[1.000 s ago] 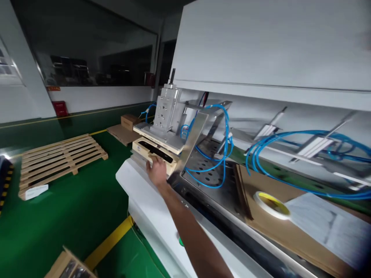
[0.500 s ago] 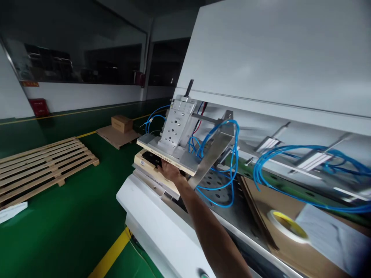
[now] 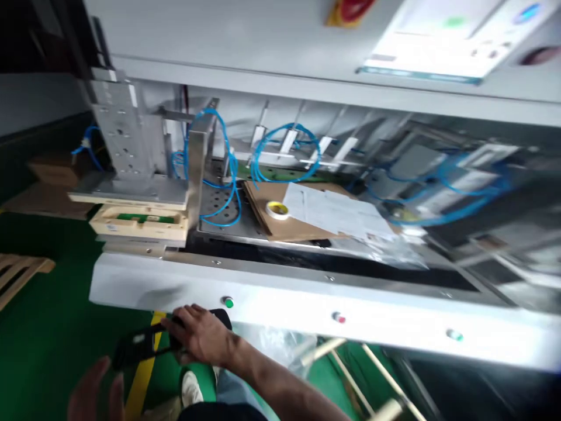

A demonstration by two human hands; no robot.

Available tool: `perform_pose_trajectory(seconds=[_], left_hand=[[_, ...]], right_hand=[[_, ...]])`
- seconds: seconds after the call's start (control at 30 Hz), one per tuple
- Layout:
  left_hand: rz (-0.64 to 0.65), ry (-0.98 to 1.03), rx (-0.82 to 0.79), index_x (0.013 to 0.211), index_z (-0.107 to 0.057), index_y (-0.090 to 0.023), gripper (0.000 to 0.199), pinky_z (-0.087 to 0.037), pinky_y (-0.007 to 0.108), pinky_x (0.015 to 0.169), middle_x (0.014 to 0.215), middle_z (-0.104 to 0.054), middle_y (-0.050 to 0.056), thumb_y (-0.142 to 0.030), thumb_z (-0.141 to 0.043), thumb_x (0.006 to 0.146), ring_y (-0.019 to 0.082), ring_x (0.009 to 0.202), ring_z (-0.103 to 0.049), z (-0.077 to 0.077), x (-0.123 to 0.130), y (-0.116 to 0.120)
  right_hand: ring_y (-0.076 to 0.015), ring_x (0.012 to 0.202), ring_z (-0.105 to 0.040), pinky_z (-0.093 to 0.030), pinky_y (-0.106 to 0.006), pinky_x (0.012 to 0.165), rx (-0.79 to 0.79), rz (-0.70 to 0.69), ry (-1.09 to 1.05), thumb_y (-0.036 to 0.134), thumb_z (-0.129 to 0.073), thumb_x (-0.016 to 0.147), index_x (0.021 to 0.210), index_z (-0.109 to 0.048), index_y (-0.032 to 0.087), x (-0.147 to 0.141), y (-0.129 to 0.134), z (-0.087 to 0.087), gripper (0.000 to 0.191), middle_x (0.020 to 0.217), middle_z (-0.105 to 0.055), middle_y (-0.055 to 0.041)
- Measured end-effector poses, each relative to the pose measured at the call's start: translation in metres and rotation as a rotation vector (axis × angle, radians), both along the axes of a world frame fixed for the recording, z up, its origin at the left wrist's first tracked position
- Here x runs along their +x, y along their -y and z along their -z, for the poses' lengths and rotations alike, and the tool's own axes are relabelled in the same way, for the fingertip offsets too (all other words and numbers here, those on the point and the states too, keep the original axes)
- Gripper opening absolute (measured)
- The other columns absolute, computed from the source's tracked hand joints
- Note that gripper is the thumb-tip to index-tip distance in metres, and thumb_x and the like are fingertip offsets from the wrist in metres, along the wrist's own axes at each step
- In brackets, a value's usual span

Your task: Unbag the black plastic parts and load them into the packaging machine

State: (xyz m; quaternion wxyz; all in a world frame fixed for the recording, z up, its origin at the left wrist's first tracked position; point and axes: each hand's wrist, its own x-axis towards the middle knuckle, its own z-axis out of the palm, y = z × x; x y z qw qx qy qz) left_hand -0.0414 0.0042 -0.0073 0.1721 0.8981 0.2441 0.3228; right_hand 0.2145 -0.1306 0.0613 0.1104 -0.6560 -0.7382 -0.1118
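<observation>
My right hand [image 3: 201, 336] is closed around a long black frame-like part [image 3: 135, 345], held over the floor in front of the machine. An opening shows through its middle, and its exact kind is unclear. By its left end is my left hand [image 3: 94, 389], blurred, with fingers apart and holding nothing that I can see. Up and to the left stands a pale fixture block [image 3: 142, 234] with a hollow showing green inside. Just above it hangs the flat plate [image 3: 131, 193] of a metal press [image 3: 118, 128].
Blue air hoses [image 3: 223, 199] loop beside the press. Cardboard [image 3: 280, 234], a tape roll [image 3: 277, 210] and white papers [image 3: 324, 207] lie on the machine bed. A green button [image 3: 227, 302] sits on the white front panel. Wooden pallet [image 3: 21, 275] at left.
My right hand has come out from under the press plate with the black part, moving back towards me. My left hand has come into view. The camera has turned right and down.
</observation>
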Motion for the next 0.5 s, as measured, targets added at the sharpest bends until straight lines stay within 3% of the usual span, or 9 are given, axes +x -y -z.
perform_pose_trajectory(seconds=[0.07, 0.17, 0.23, 0.37, 0.43, 0.5], left_hand=[[0.109, 0.025, 0.065, 0.169, -0.025, -0.044, 0.072, -0.069, 0.054, 0.076, 0.125, -0.071, 0.011, -0.043, -0.055, 0.103, 0.036, 0.105, -0.074, 0.006, 0.031, 0.002], [0.487, -0.029, 0.120, 0.159, -0.044, -0.031, 0.066, -0.068, 0.044, 0.082, 0.128, -0.073, 0.012, -0.055, -0.060, 0.100, 0.033, 0.110, -0.075, 0.006, 0.078, 0.015], [0.604, -0.048, 0.151, 0.153, -0.051, -0.027, 0.061, -0.066, 0.040, 0.085, 0.124, -0.075, 0.012, -0.055, -0.063, 0.100, 0.031, 0.108, -0.076, 0.003, 0.108, 0.028], [0.636, -0.016, 0.177, 0.147, -0.054, -0.023, 0.049, -0.062, 0.039, 0.086, 0.120, -0.075, 0.013, -0.049, -0.059, 0.105, 0.030, 0.105, -0.075, -0.013, 0.167, 0.056], [0.585, 0.033, 0.174, 0.147, -0.054, -0.022, 0.050, -0.060, 0.041, 0.087, 0.117, -0.075, 0.013, -0.050, -0.058, 0.106, 0.031, 0.104, -0.074, -0.022, 0.200, 0.067], [0.545, 0.078, 0.179, 0.146, -0.054, -0.021, 0.051, -0.059, 0.043, 0.088, 0.114, -0.075, 0.013, -0.051, -0.058, 0.106, 0.032, 0.103, -0.073, -0.031, 0.232, 0.076]], right_hand=[[-0.0208, 0.086, -0.065, -0.054, -0.032, 0.077, -0.044, 0.042, -0.058, 0.051, -0.077, 0.089, 0.141, -0.063, 0.018, -0.004, 0.039, 0.004, 0.063, 0.110, -0.073, -0.0066], [-0.0231, 0.087, -0.064, -0.055, -0.036, 0.078, -0.049, 0.117, -0.107, 0.051, -0.069, 0.094, 0.140, -0.062, 0.018, 0.004, 0.085, 0.002, 0.057, 0.112, -0.072, -0.0100], [-0.0237, 0.090, -0.065, -0.055, -0.038, 0.080, -0.014, 0.173, -0.108, 0.044, -0.066, 0.096, 0.142, -0.060, 0.015, 0.011, 0.111, -0.004, 0.055, 0.112, -0.072, -0.0119], [-0.0264, 0.119, -0.066, -0.054, -0.044, 0.102, 0.239, 0.401, -0.157, 0.033, -0.065, 0.099, 0.140, -0.061, 0.017, 0.021, 0.161, -0.007, 0.044, 0.123, -0.072, -0.0141], [-0.0251, 0.119, -0.067, -0.055, -0.043, 0.101, 0.409, 0.617, -0.173, 0.026, -0.064, 0.099, 0.133, -0.066, 0.021, 0.030, 0.187, 0.001, 0.034, 0.118, -0.074, -0.0119], [-0.0238, 0.110, -0.070, -0.057, -0.040, 0.094, 0.485, 0.826, -0.147, 0.020, -0.063, 0.101, 0.127, -0.069, 0.022, 0.045, 0.211, 0.015, 0.027, 0.110, -0.075, -0.0102]])
